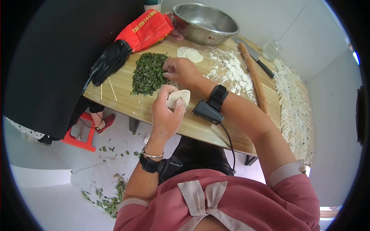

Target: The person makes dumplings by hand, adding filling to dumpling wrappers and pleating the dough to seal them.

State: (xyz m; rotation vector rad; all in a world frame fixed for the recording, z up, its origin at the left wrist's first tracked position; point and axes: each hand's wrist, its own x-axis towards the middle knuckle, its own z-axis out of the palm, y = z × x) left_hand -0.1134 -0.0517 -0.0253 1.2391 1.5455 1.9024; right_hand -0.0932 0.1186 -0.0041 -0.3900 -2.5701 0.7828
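My left hand holds a round dough wrapper in its cupped fingers, the thumb pressed on its surface. Just beyond it, my right hand reaches to the right edge of a pile of chopped green leaves, its fingers curled in among the leaves. How much they grip is partly hidden. Flour dusts both hands. Flat dough wrappers lie together on the wooden table behind my right hand.
A steel basin, a red bag, a rolling pin and a knife surround the work area. Flour with small dough pieces lies right; rows of dumplings stand beyond. Someone's foot shows near a red stool.
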